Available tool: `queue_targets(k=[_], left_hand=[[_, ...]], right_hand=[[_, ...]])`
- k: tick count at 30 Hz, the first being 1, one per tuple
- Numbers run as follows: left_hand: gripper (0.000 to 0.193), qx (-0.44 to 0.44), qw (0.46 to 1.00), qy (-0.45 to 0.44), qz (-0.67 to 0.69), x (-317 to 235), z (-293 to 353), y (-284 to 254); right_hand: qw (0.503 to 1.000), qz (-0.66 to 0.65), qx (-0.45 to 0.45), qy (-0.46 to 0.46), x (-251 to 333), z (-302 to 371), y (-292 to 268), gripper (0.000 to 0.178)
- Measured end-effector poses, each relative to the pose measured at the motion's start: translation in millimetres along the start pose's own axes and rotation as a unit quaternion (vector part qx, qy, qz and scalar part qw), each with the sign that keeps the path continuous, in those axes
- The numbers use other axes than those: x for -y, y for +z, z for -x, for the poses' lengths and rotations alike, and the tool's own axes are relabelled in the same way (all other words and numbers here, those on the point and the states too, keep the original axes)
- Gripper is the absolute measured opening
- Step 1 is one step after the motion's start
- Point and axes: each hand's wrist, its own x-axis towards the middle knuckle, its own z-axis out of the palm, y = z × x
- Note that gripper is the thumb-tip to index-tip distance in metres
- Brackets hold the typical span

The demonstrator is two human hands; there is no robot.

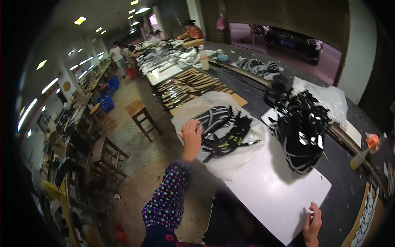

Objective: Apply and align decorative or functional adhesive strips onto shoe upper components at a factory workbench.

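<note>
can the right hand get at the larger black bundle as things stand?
Probably yes: the right hand looks empty, and only bare white board shows between it and the larger black bundle. Nothing visible blocks that way.

Dim indoor lighting: white ceiling tubes, with pinkish light entering below the shutter.
Seen from here, the tubes glare; the board gleams, softly shadowed beside the right black bundle and right hand; distance blurs, straight edges bow, corners blacken.
</note>
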Motion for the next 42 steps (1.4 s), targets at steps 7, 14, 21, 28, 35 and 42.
queue_targets(k=[7,14,21,28,35,42], left_hand=[[0.012,-0.074,0.989,-0.128,-0.025,168.1,-101.3,3.3],[0.031,0.064,0.978,-0.190,-0.063,259.3,-149.7,71.7],[0.034,0.023,0.962,-0.255,-0.091,312.7,-166.7,89.7],[0.037,0.040,0.939,-0.312,-0.138,286.4,-176.2,85.9],[0.059,0.055,0.921,-0.315,-0.222,284.6,-171.5,85.4],[0.039,0.035,0.941,-0.221,-0.253,260.9,-163.6,75.8]], right_hand=[[0.983,0.130,0.087,-0.092,-22.4,-2.3,39.7,0.035],[0.926,0.282,0.222,-0.119,-41.1,20.6,30.5,0.041],[0.948,0.233,0.169,-0.135,-40.6,9.7,33.5,0.032],[0.946,0.244,0.196,-0.085,-44.0,14.4,34.8,0.033],[0.945,0.246,0.213,-0.028,-51.0,29.5,14.9,0.035],[0.953,0.217,0.212,-0.017,-28.1,9.2,27.2,0.033]])
